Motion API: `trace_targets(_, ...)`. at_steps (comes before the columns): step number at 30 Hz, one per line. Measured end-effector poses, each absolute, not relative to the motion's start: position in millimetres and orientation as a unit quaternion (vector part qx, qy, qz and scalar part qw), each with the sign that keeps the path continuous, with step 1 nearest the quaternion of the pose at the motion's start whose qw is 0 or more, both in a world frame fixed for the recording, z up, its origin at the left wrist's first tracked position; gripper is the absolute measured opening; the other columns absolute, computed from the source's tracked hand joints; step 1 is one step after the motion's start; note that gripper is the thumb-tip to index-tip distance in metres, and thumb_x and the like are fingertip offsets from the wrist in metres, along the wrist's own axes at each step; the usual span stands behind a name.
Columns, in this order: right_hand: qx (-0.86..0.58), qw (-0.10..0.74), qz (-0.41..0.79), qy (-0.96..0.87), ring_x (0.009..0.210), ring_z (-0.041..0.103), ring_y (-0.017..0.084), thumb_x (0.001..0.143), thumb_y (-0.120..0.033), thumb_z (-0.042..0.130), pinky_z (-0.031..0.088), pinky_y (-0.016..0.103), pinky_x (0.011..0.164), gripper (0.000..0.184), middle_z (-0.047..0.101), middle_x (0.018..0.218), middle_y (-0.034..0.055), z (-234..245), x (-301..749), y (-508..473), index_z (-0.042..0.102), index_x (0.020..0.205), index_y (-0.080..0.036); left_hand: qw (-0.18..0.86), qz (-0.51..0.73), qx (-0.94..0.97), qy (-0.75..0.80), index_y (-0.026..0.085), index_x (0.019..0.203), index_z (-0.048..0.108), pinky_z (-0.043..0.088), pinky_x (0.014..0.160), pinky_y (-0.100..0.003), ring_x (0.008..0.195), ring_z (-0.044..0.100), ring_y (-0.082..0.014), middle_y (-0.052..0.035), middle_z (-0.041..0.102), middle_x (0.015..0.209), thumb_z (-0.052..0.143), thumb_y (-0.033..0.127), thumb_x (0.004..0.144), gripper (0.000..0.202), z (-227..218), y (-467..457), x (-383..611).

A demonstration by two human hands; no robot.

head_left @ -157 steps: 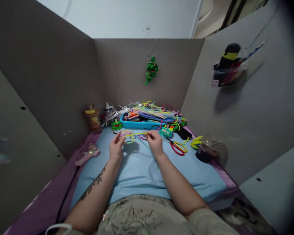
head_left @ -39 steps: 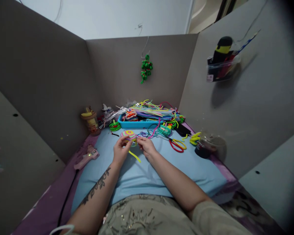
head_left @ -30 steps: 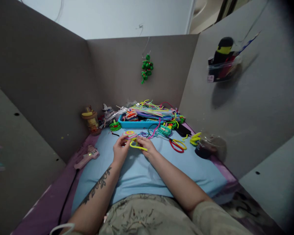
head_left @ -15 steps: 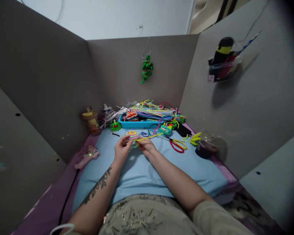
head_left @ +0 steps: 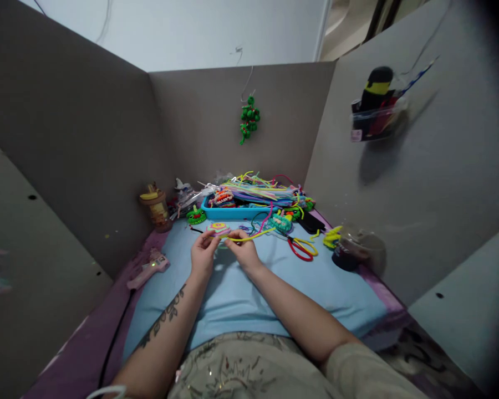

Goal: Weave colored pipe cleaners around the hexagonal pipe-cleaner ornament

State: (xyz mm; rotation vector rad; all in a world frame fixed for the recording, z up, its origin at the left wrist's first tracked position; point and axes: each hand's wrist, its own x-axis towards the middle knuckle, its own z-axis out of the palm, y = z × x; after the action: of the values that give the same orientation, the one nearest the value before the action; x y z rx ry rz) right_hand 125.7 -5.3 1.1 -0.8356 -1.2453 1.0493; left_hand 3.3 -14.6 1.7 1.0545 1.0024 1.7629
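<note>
Gray Panels (head_left: 208, 122) Framing Blue-Covered Table (head_left: 249, 299)

A left hand (head_left: 203, 252) is pinching a striped round piece (head_left: 218, 228) above the cloth, while the right hand (head_left: 242, 250) is gripping a yellow strand (head_left: 260, 235) beside it. Writing on a dark container (head_left: 344, 259) and a wall-mounted bin's (head_left: 374, 123) pink label (head_left: 356, 135) is proving too small to read.

A person is wearing a khaki-grey T-shirt (head_left: 233, 371), its front showing dark line drawings and glinting specks, its short sleeve (head_left: 357, 366) ending near the elbow; a dark leafy-vine tattoo (head_left: 163, 319) is trailing along the left forearm (head_left: 182, 327).
</note>
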Motion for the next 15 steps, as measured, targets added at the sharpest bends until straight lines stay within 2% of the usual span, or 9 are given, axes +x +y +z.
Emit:
trace_targets(3, -0.399, 0.629, 0.451, -0.493, 0.062, 0.049, 0.014, 0.063, -0.038, 0.067, 0.038, 0.026, 0.061, 0.021, 0.057, 0.064, -0.0005, 1, 132, 4, 0.060, 0.067, -0.019, 0.425, 0.690, 0.425, 0.403, 0.014, 0.095, 0.062, 0.047, 0.060, -0.023, 0.069, 0.065, -0.0149, -0.0039, 0.069, 0.075, 0.079, 0.036, 0.057, 0.047, 1, -14, 4)
trace_targets(8, -0.410, 0.648, 0.492, -0.412, 0.065, 0.052, 0.016, 0.057, -0.041, 0.071, 0.039, 0.028, 0.063, 0.027, 0.058, 0.063, -0.0004, -4, 143, 19, 0.060, 0.069, -0.019, 0.466, 0.674, 0.399, 0.411, 0.014, 0.096, 0.059, 0.048, 0.059, -0.023, 0.065, 0.066, -0.0156, -0.0030, 0.067, 0.071, 0.080, 0.037, 0.054, 0.052, -2, -10, 3)
trace_targets(12, -0.396, 0.640, 0.499, -0.431, 0.082, 0.054, 0.018, 0.055, -0.042, 0.074, 0.040, 0.029, 0.074, 0.031, 0.063, 0.080, 0.0024, -9, 139, 19, 0.063, 0.073, -0.020, 0.474, 0.679, 0.387, 0.406, 0.015, 0.097, 0.057, 0.047, 0.060, -0.022, 0.072, 0.067, -0.0171, -0.0036, 0.068, 0.075, 0.079, 0.039, 0.055, 0.053, -6, -6, 0)
trace_targets(15, -0.382, 0.631, 0.507, -0.446, 0.098, 0.052, 0.021, 0.056, -0.047, 0.074, 0.039, 0.030, 0.082, 0.032, 0.062, 0.097, 0.0052, -10, 134, 18, 0.063, 0.069, -0.020, 0.491, 0.669, 0.391, 0.398, 0.017, 0.096, 0.057, 0.047, 0.061, -0.022, 0.072, 0.067, -0.0165, -0.0017, 0.066, 0.073, 0.080, 0.037, 0.055, 0.052, -8, -5, -2)
